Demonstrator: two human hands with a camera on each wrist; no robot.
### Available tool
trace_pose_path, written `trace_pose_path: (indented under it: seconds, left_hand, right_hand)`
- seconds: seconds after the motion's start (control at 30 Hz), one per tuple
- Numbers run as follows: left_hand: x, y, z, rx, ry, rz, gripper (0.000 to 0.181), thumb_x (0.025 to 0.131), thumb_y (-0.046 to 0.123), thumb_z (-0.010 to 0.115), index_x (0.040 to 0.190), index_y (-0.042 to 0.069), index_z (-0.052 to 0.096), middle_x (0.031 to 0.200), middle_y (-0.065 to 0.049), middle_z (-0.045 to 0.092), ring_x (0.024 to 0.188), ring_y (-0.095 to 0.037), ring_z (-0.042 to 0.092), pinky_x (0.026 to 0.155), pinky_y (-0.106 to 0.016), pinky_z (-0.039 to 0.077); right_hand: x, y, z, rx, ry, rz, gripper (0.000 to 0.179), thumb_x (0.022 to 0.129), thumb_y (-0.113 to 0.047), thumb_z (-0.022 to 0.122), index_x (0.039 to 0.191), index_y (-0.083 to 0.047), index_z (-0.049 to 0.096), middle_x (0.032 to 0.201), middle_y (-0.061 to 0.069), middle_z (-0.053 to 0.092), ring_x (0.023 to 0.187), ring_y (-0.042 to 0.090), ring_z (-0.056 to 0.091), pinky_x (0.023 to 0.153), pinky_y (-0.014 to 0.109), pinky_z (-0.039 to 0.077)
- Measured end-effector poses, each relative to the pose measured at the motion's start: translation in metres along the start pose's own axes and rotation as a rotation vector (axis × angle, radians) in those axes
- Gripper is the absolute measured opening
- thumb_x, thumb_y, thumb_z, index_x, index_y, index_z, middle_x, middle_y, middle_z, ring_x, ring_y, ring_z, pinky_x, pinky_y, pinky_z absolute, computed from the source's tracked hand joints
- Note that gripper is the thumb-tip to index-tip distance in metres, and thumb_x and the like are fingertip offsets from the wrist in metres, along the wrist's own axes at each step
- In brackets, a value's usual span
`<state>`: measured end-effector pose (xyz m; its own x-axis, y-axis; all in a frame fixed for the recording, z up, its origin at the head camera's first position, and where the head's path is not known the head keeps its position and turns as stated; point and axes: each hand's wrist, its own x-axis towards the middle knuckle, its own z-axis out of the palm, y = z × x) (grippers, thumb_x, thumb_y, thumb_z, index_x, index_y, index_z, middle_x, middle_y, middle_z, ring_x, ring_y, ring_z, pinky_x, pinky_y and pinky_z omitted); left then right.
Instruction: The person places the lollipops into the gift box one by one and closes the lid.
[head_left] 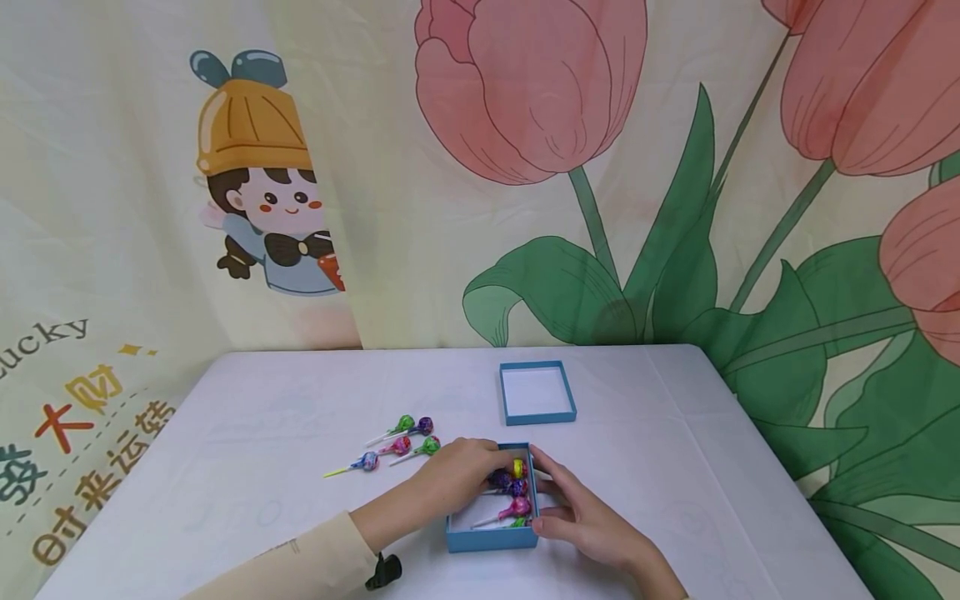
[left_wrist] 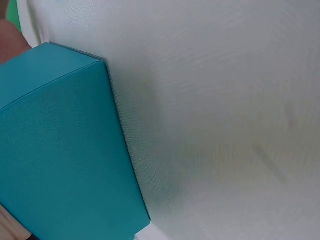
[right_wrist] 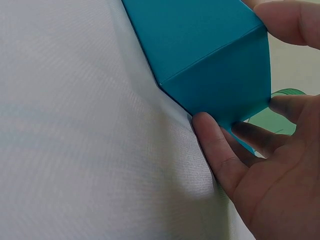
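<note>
A blue open box point(head_left: 491, 540) stands near the front of the table with several wrapped lollipops point(head_left: 517, 507) inside, purple, pink, yellow and green among them. My left hand point(head_left: 463, 473) reaches over the box's left side, its fingertips dipping in at the far end. Those fingertips are hidden, so I cannot tell whether they hold a lollipop. On the right, my right hand point(head_left: 588, 517) grips the box by its side wall. In the right wrist view its thumb point(right_wrist: 290, 22) is at the upper edge and its other fingers point(right_wrist: 215, 145) press lower along the wall.
Left of the box, several lollipops lie loosely grouped, including a blue one point(head_left: 367, 461) with a yellow stick and a green one point(head_left: 429, 447). Behind the box lies a shallow blue-rimmed lid point(head_left: 537, 419), white inside. A printed curtain point(head_left: 390, 250) hangs behind the white table point(head_left: 285, 400).
</note>
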<state>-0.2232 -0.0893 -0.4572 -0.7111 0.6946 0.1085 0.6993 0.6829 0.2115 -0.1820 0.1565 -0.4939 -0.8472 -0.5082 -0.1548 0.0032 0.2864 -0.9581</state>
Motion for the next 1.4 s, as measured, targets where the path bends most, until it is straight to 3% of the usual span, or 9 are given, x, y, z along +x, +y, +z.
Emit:
trace_pose_path:
  seconds: [0.37, 0.5, 0.63, 0.73, 0.83, 1.0, 1.2, 1.4]
  left_hand:
    - [-0.002, -0.002, -0.011, -0.06, 0.039, 0.019, 0.036, 0.095, -0.001, 0.076, 0.127, 0.016, 0.077, 0.11, -0.001, 0.078, 0.101, -0.016, 0.075, 0.089, -0.03, 0.061]
    - [-0.003, -0.004, -0.024, -0.096, 0.071, -0.008, 0.03, 0.094, 0.002, 0.078, 0.12, 0.016, 0.079, 0.112, -0.001, 0.077, 0.101, -0.016, 0.074, 0.09, -0.032, 0.062]
    - [-0.005, -0.011, -0.044, -0.096, 0.146, -0.023, 0.028, 0.093, 0.005, 0.081, 0.119, 0.016, 0.077, 0.111, -0.001, 0.077, 0.095, -0.015, 0.073, 0.084, -0.029, 0.062]
    - [-0.007, -0.021, -0.057, -0.109, 0.195, -0.052, 0.03, 0.092, 0.004, 0.083, 0.119, 0.016, 0.077, 0.11, 0.0, 0.077, 0.089, -0.013, 0.072, 0.077, -0.022, 0.06]
    - [-0.01, -0.035, -0.067, -0.147, 0.215, -0.12, 0.031, 0.092, 0.005, 0.082, 0.12, 0.016, 0.076, 0.111, 0.001, 0.077, 0.088, -0.011, 0.07, 0.074, -0.02, 0.058]
    - [-0.016, -0.063, -0.073, -0.171, 0.225, -0.207, 0.031, 0.093, 0.007, 0.081, 0.122, 0.016, 0.076, 0.113, 0.001, 0.077, 0.09, -0.011, 0.071, 0.078, -0.027, 0.061]
    - [-0.026, -0.098, -0.067, -0.172, 0.224, -0.249, 0.031, 0.093, 0.003, 0.079, 0.122, 0.012, 0.075, 0.111, -0.003, 0.077, 0.092, -0.015, 0.072, 0.083, -0.037, 0.063]
    - [-0.037, -0.124, -0.053, -0.211, 0.165, -0.332, 0.034, 0.092, 0.001, 0.08, 0.125, 0.008, 0.073, 0.114, -0.012, 0.077, 0.095, -0.022, 0.072, 0.086, -0.042, 0.062]
  right_hand:
    - [0.0, 0.001, 0.0, -0.004, 0.003, -0.009, 0.091, 0.098, -0.034, 0.075, 0.17, -0.036, 0.019, 0.176, 0.013, 0.019, 0.153, 0.041, 0.039, 0.114, 0.045, 0.049]
    - [0.0, 0.002, 0.0, -0.003, 0.01, 0.002, 0.092, 0.097, -0.037, 0.075, 0.169, -0.039, 0.02, 0.176, 0.011, 0.02, 0.153, 0.041, 0.039, 0.114, 0.045, 0.049]
    - [0.001, 0.002, 0.0, -0.02, 0.027, 0.018, 0.094, 0.094, -0.041, 0.077, 0.169, -0.043, 0.02, 0.176, 0.01, 0.02, 0.153, 0.041, 0.039, 0.114, 0.046, 0.049]
    - [0.001, 0.002, 0.001, -0.028, 0.034, 0.022, 0.094, 0.093, -0.042, 0.077, 0.168, -0.043, 0.021, 0.176, 0.01, 0.021, 0.153, 0.041, 0.039, 0.114, 0.047, 0.049]
    - [0.001, 0.002, 0.001, -0.024, 0.034, 0.024, 0.094, 0.093, -0.041, 0.078, 0.168, -0.043, 0.021, 0.176, 0.01, 0.021, 0.152, 0.041, 0.039, 0.114, 0.047, 0.048]
    - [0.001, 0.003, 0.001, -0.017, 0.026, 0.017, 0.093, 0.095, -0.038, 0.077, 0.169, -0.04, 0.021, 0.176, 0.012, 0.022, 0.151, 0.04, 0.041, 0.114, 0.047, 0.049]
    - [0.0, 0.001, 0.001, -0.019, 0.019, 0.006, 0.093, 0.096, -0.036, 0.076, 0.17, -0.037, 0.02, 0.175, 0.014, 0.021, 0.151, 0.04, 0.041, 0.114, 0.047, 0.049]
    - [0.0, 0.001, 0.001, -0.014, 0.021, 0.006, 0.093, 0.096, -0.036, 0.077, 0.17, -0.038, 0.021, 0.175, 0.013, 0.023, 0.151, 0.04, 0.042, 0.114, 0.046, 0.049]
